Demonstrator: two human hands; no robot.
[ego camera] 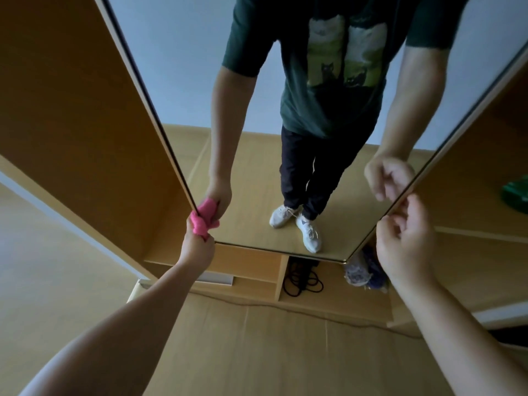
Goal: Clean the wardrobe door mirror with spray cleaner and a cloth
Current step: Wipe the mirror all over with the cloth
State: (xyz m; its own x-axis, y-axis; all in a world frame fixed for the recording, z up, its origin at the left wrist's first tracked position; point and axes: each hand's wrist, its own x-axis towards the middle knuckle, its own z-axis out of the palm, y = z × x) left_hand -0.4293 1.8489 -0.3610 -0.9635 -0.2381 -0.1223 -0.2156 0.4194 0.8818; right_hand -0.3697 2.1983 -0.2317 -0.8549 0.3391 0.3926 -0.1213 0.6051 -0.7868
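The wardrobe door mirror (257,172) fills the middle of the view and reflects a person in a dark green shirt. My left hand (198,247) grips a bunched pink cloth (200,222) and holds it against the mirror's lower left corner, by the dark frame edge. My right hand (405,238) hovers at the mirror's lower right edge with fingers loosely curled, holding nothing; whether it touches the frame I cannot tell. No spray cleaner bottle is in view.
Below the mirror are open wooden wardrobe shelves (257,270) holding a coiled black cable (303,278) and a purple-white bundle (363,270). A green object (515,192) lies on a shelf at the right. A thin cord runs across the wooden floor (257,352).
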